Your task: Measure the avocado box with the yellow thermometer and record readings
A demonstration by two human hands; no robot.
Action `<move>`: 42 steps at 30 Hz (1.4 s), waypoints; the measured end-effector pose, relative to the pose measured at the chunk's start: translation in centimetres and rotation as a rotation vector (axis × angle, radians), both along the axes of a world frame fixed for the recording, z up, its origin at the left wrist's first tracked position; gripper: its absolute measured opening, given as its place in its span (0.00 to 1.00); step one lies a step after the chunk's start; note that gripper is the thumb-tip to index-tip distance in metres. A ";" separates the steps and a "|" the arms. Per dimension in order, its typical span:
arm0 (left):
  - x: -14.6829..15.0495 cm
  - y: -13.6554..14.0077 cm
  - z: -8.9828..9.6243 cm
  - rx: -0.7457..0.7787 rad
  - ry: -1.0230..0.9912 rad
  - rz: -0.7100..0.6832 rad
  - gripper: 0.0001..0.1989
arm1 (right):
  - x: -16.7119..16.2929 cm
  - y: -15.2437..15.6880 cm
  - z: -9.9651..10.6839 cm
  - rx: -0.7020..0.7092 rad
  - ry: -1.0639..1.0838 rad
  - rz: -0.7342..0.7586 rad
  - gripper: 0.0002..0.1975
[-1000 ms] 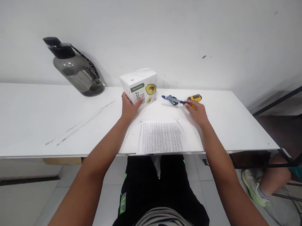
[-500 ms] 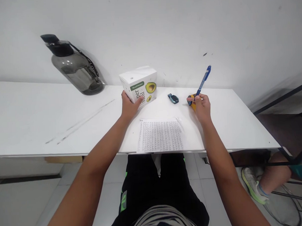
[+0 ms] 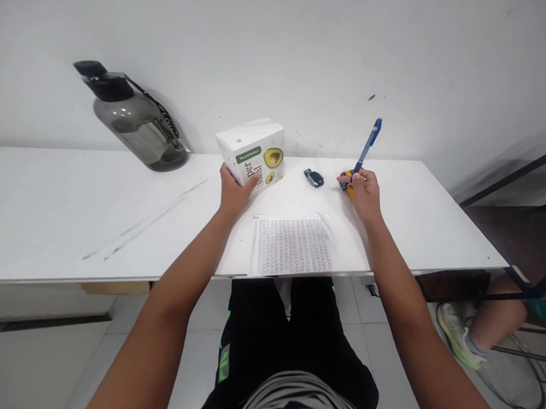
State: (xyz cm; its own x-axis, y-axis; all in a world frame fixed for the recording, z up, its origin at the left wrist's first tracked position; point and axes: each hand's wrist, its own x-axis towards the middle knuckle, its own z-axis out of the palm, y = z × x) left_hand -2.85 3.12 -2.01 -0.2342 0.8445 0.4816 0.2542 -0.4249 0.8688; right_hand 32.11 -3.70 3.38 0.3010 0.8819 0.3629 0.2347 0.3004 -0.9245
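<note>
My left hand (image 3: pixel 237 191) is closed around the lower left side of a white carton (image 3: pixel 252 146) printed with avocados, which stands slightly turned on the desk. In my right hand (image 3: pixel 365 191) a blue pen (image 3: pixel 369 145) points up and to the right, gripped near its lower end. Beneath that hand sits a small yellow and dark item (image 3: pixel 343 181), mostly covered by my fingers; I cannot tell its kind. A small dark wristwatch (image 3: pixel 314 178) lies between the carton and my right hand. Closer to me, a sheet of paper (image 3: pixel 290 246) bears rows of small marks.
A large grey water bottle (image 3: pixel 136 123) with a black lid stands at the back left of the white desk (image 3: pixel 133 210), by the wall. To the right are a dark metal-framed rack (image 3: pixel 504 230) and another person's leg and shoe (image 3: pixel 457 335).
</note>
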 end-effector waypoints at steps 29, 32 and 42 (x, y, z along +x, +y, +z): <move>0.5 -0.8 1.3 -0.105 -0.020 0.000 0.41 | 0.1 0.2 -0.4 0.034 -0.059 0.041 0.19; 0.5 -0.8 1.3 -0.112 -0.029 0.006 0.41 | 0.1 0.1 -0.3 0.033 -0.068 0.046 0.19; 0.5 -1.0 1.5 -0.117 -0.012 0.006 0.40 | -0.1 0.0 -0.1 0.015 -0.071 0.042 0.17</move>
State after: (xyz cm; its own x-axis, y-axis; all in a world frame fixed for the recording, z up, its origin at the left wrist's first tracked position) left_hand -2.32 2.16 -0.50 -0.2450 0.8932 0.3772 0.2456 -0.3192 0.9153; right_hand 31.99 -3.69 3.24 0.2368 0.8874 0.3955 0.2866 0.3251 -0.9012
